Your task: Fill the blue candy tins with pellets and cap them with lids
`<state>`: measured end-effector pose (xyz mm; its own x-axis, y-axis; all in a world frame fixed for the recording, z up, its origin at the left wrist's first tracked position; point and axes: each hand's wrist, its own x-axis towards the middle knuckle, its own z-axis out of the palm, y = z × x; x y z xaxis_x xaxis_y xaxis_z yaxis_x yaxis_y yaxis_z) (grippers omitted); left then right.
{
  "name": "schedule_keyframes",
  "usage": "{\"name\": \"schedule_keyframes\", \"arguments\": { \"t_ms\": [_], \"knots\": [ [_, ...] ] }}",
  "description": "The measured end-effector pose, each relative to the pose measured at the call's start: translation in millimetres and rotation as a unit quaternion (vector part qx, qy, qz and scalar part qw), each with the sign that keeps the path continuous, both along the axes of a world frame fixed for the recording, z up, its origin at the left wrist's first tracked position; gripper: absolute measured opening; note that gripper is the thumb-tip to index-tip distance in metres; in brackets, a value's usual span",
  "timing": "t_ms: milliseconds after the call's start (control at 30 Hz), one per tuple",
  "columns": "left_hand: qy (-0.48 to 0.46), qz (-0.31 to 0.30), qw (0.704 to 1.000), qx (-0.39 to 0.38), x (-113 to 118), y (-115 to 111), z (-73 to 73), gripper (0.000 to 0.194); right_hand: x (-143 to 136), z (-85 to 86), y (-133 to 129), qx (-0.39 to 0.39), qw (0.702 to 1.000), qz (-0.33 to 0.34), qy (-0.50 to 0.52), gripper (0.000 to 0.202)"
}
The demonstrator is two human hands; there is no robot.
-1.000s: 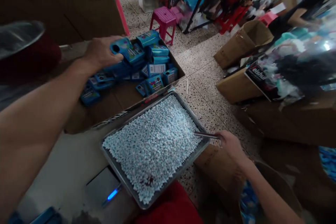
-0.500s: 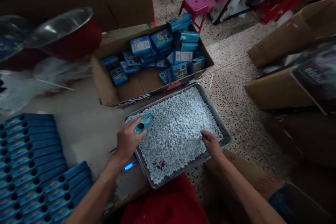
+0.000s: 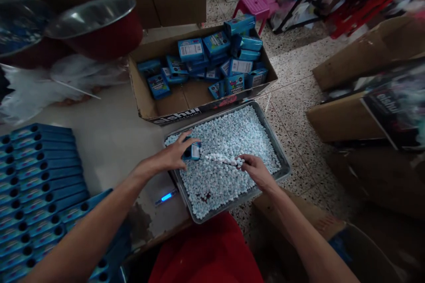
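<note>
currently, at the far left, blue boxes (image 3: pixel 49 163) with dark round holes are set out in close rows on the bench (image 3: pixel 113 119), and by their number a good share of the work can be judged done. behind them, clear plastic (image 3: pixel 29 88) is bunched beneath and in front of a red bowl (image 3: pixel 113 37). farther right, a thin device with a blue light (image 3: pixel 167 196) is seen beside the metal tray (image 3: pixel 286 166). above the tray's left part, a small blue box (image 3: pixel 195 150) is held by the left hand (image 3: pixel 171 155), whose fingers are set wide around it; how firmly it is gripped cannot be told, nor can it be told whether anything is inside. just behind the tray, a shallow carton (image 3: pixel 141 97) is occupied by loose blue boxes (image 3: pixel 159 86), tumbled at different angles, and these are judged to be left over from the ordered rows. the tray is spread with small pale pellets (image 3: pixel 215 185), heaped almost to its edges, so plenty of them remains. over the middle of the tray, just right of the small blue box, a scoop (image 3: pixel 232 163) heaped with pellets is held by the right hand (image 3: pixel 257 171), its fingers closed narrowly on the handle end; most of the scoop is hidden by its load. the scoop is loaded, but no pellets are seen passing into the small blue box. beyond, a pink stool (image 3: pixel 255 3) is placed on the speckled floor (image 3: pixel 299 128), and an open brown carton (image 3: pixel 348 55) is seen at the right.
</note>
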<state>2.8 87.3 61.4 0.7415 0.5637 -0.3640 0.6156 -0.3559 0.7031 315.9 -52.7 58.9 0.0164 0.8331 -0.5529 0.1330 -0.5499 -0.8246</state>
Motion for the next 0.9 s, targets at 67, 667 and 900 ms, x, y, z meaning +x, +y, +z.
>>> {"name": "schedule_keyframes", "arguments": {
  "t_ms": [67,667,900],
  "knots": [
    [-0.044,-0.022,0.999,0.02,-6,3,-1.5,0.065,-2,6.6,0,-0.003,1.0,0.014,-0.007,0.026],
    [0.036,0.049,0.967,0.247,4,-31,27.9,0.035,-86,99.6,52,0.091,0.851,0.271,-0.44,0.03],
    [-0.015,0.155,0.959,0.238,-6,-31,4.0,0.035,-7,102.2,8,0.083,0.885,0.161,-0.429,0.03]
  ]
}}
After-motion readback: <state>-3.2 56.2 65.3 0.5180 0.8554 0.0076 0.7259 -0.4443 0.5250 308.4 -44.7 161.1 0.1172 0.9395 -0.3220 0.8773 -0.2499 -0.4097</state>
